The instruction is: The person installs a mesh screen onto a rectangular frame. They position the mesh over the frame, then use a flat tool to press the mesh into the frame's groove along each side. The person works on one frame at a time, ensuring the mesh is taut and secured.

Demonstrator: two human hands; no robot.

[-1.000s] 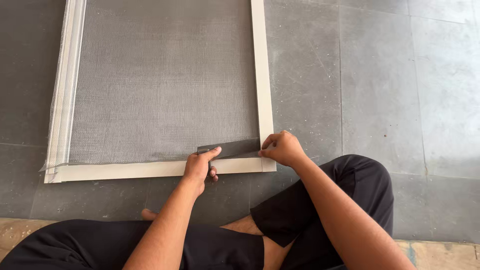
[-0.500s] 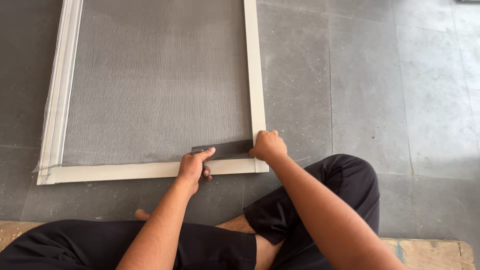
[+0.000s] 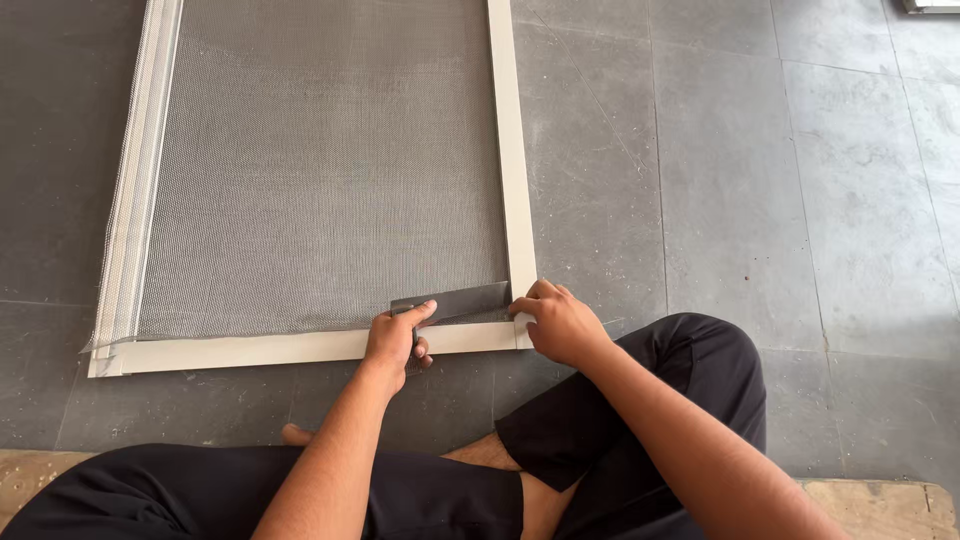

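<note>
The floor (image 3: 760,170) is laid in large dark grey tiles with thin joints and pale scuffs. Along the near edge runs a worn wooden board (image 3: 880,505). In the far right corner, a pale object (image 3: 935,5) barely shows, too cut off to identify.

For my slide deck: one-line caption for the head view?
Left hand and right hand press mesh flap at frame corner.

1. The window screen (image 3: 320,170) lies flat on the grey floor: a pale frame around grey mesh.
2. Loose mesh overhangs its left edge.
3. A dark grey strip (image 3: 455,302) lies tilted on the mesh at the near right corner, just inside the frame.
</note>
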